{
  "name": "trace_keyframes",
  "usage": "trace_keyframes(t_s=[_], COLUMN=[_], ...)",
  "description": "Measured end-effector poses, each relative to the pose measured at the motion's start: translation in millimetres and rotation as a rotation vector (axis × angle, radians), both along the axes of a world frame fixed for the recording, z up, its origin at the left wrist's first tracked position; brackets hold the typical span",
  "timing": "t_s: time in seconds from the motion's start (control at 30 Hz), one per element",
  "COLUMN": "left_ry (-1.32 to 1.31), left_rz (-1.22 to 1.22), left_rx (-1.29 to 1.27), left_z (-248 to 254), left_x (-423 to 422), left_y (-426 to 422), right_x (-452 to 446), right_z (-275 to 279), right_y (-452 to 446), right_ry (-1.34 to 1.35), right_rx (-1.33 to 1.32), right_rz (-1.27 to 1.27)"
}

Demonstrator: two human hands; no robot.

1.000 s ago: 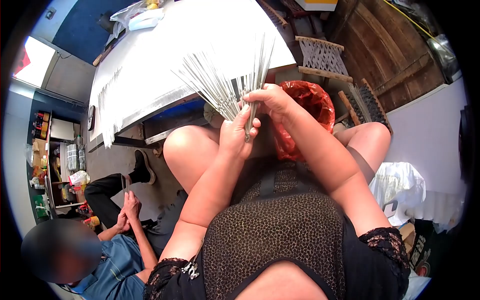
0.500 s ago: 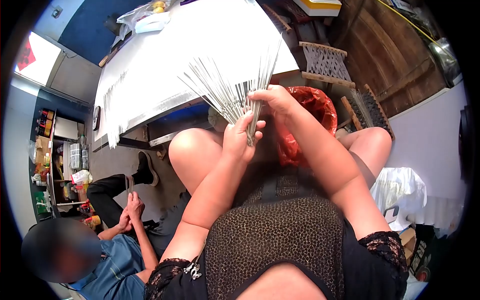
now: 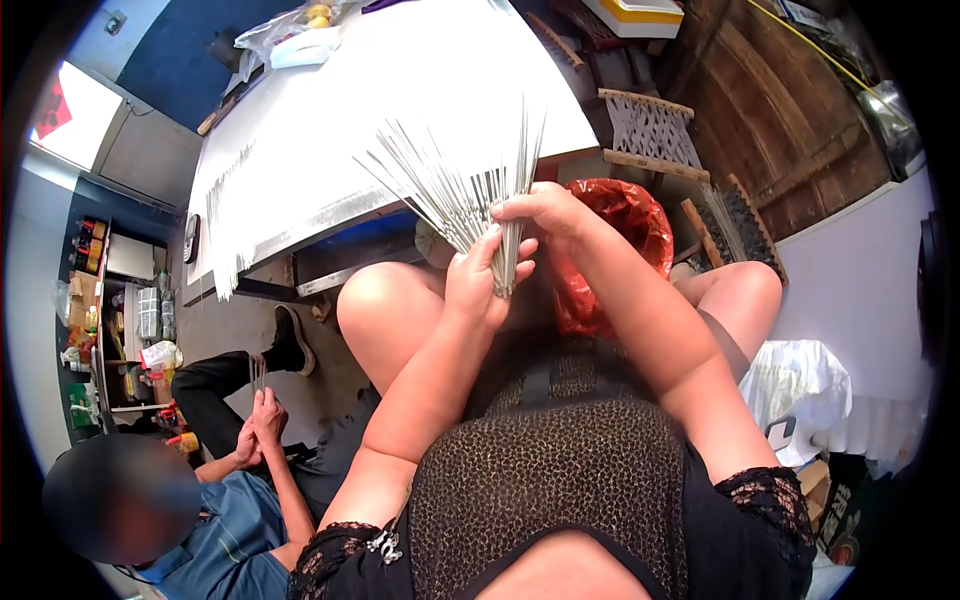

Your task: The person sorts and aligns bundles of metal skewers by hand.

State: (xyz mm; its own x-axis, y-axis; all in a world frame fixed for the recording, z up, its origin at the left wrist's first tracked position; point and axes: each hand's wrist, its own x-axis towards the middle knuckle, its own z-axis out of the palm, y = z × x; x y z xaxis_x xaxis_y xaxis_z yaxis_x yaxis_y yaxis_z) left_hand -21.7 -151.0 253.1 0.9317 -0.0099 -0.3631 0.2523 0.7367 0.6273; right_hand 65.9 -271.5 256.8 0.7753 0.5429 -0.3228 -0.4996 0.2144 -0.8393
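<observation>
A fanned bundle of thin metal rods [image 3: 440,190] stands up from my hands, its gathered lower ends pointing down toward my lap. My left hand [image 3: 480,275] is wrapped round the lower part of the bundle, thumb in front. My right hand [image 3: 540,215] pinches the rods at the bundle's right side, just above my left hand. Behind the rods is the white table [image 3: 330,130], with a row of more thin rods [image 3: 225,230] along its left side.
A red plastic bag [image 3: 625,220] lines a bin right of my hands. A co-worker [image 3: 235,520] sits at the lower left, holding a few thin rods [image 3: 258,372]. A woven stool [image 3: 652,130] and a brush-like rack [image 3: 745,230] stand at the right. A phone [image 3: 191,238] lies at the table's left edge.
The rods on the right side of the bundle have dropped lower and stand more upright. My right hand has shifted slightly down. The co-worker's hands look nearly the same.
</observation>
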Motion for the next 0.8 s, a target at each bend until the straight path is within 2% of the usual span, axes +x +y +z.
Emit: trace_keyframes(t_s=[0.17, 0.23, 0.37, 0.6, 0.8], left_ry=[0.017, 0.024, 0.043, 0.02, 0.101], left_rz=[0.009, 0.006, 0.002, -0.038, -0.146], left_rx=[0.057, 0.056, 0.068, 0.075, -0.043], left_z=[-0.3, 0.8, 2.3, -0.6, 7.8], left_x=[-0.8, -0.1, 0.5, 0.0, 4.0], left_y=[0.1, 0.5, -0.7, 2.5, 8.0], right_x=[0.0, 2.2, 1.4, -0.6, -11.2], right_z=[0.2, -3.9, -2.7, -4.0, 6.4], right_y=[-6.4, -12.0, -13.3, -9.3, -4.7], right_ry=[0.03, 0.112, 0.003, -0.014, -0.021], right_rx=[0.007, 0.093, 0.001, -0.01, -0.053], right_rz=[0.054, -0.006, -0.031, -0.004, 0.013])
